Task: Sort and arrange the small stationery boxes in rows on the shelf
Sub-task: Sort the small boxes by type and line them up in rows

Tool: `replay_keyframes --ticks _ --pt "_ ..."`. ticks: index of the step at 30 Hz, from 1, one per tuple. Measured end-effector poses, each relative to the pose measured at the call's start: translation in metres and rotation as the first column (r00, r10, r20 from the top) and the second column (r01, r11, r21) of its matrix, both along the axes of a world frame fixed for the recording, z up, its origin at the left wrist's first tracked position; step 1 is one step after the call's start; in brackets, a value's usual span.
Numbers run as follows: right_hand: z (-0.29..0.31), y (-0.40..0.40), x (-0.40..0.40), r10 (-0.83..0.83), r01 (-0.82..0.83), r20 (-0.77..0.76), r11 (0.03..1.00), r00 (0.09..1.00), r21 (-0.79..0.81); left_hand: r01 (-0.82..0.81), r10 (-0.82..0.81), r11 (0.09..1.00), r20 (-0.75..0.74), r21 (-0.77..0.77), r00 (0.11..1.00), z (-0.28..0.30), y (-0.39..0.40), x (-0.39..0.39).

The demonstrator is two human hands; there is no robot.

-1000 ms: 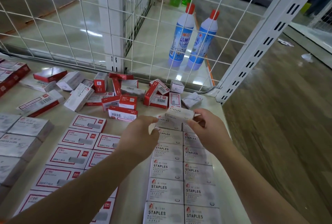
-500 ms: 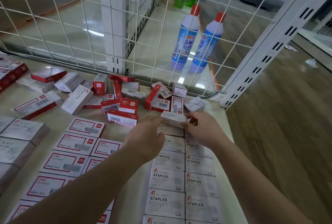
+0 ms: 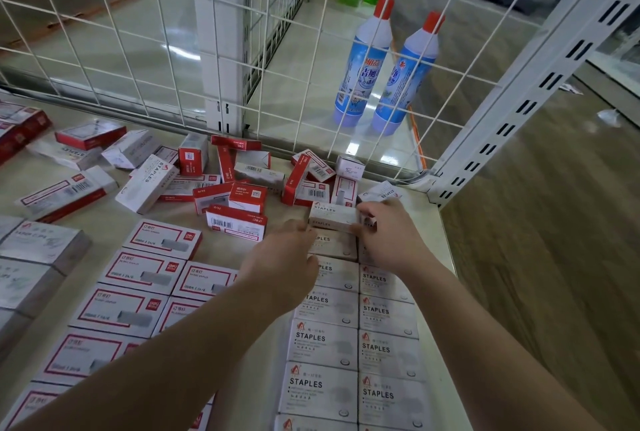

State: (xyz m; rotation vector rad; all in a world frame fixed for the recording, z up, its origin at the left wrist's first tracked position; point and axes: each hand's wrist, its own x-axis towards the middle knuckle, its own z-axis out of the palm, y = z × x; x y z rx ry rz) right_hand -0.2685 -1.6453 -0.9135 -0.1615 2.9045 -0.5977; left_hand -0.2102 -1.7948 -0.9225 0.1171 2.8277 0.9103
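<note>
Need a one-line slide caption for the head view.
Both hands set a white STAPLES box at the far end of two rows on the shelf.

- I read "STAPLES" in dark capitals on the white boxes [image 3: 323,344] laid in two rows at the shelf's right end; a small red emblem sits above each word, finer print below is unreadable.
- White box [image 3: 333,217] held between both hands: "STAPLES" on its top and again on its side.
- Loose white box [image 3: 148,185] in the pile: "STAPLES", running lengthwise.
- Red-framed boxes [image 3: 162,240]: red brand badge, Chinese heading, what looks like "24/6".
- Red box [image 3: 236,223]: barcode label, digits too small.
- Blue bottles [image 3: 363,60] behind the wire grid: large Chinese characters.
</note>
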Motion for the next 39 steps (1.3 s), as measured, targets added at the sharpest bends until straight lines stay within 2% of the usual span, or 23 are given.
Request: replay_keyframes --ticks 5,13,17,28,32,39 --pt "-0.001 -0.001 -0.001 -0.018 0.018 -0.009 1.0 1.0 -0.013 0.059 -0.059 0.996 0.002 -0.065 0.998 0.0 -0.003 0.001" --pt "0.001 -0.001 0.001 0.0 0.0 -0.008 1.0 1.0 0.029 0.063 -0.063 0.998 -0.005 -0.014 0.998 -0.001 -0.002 0.001" --pt "0.0 0.004 0.002 0.021 -0.021 0.009 1.0 1.0 -0.009 0.073 -0.073 0.997 -0.005 -0.007 0.997 -0.002 -0.002 0.001" --pt "-0.003 0.011 0.0 0.046 -0.045 0.004 0.999 0.999 -0.011 -0.072 0.078 0.985 -0.032 0.16 0.996 0.002 0.002 -0.004" --pt "-0.003 0.012 0.0 0.048 -0.048 -0.013 0.999 0.999 0.001 -0.073 0.076 0.98 -0.007 0.182 0.997 0.001 0.003 -0.01" --pt "-0.005 0.017 0.001 0.079 -0.079 -0.004 0.997 0.997 -0.01 -0.031 0.031 0.997 -0.001 0.077 1.0 -0.002 0.008 -0.009"
